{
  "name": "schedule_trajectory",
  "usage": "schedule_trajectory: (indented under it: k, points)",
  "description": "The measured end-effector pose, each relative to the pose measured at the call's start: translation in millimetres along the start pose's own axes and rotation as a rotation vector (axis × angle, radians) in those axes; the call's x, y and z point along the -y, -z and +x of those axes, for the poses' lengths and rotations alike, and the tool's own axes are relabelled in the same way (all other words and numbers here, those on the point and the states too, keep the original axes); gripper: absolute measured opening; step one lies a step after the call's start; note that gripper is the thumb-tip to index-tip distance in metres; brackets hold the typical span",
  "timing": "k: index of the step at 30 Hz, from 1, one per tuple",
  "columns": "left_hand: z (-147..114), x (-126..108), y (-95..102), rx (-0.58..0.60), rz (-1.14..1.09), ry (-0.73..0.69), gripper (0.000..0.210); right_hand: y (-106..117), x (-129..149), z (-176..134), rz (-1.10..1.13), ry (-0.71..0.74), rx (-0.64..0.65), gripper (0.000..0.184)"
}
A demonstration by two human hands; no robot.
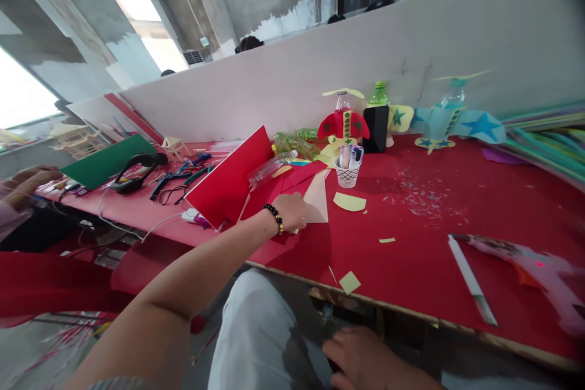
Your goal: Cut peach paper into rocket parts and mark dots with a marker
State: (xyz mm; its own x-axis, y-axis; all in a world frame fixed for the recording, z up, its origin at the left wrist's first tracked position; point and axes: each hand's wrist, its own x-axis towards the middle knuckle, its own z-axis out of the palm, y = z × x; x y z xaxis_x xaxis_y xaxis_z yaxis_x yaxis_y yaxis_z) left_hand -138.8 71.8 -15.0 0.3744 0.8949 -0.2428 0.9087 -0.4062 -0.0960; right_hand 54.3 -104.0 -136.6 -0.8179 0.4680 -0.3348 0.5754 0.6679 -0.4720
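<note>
My left hand (290, 212), with a dark beaded bracelet at the wrist, reaches down onto a pile of coloured paper sheets (317, 200) on the table. Its fingers are curled against the sheets; what lies under the fingertips is hidden. A clear plastic bottle (272, 170) lies just beyond it, beside a leaning red board (233, 180). Below the table edge, near my knee, is my right hand (356, 353). Its fingers are bent around something dark that I cannot make out.
A pen cup (347, 175) stands beyond the sheets, with bottle aeroplanes (343, 122) and a phone (376, 129) behind. At the right lie a pink glue gun (525, 262) and a white stick-like tool (472, 280). Paper scraps (350, 282) dot the table. Another person's hands (36, 177) are far left.
</note>
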Motion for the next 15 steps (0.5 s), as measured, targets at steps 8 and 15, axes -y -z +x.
schedule_trajectory:
  k: [8, 15]
  points:
    - [-8.3, -0.2, -8.6, 0.019, -0.073, 0.036, 0.061, 14.1, 8.9, -10.9, 0.035, -0.017, 0.027, 0.024]
    - [1.1, 21.4, -14.0, -0.177, -0.317, 0.262, 0.025, 5.5, 4.4, -15.0, 0.070, -0.004, -0.055, 0.022]
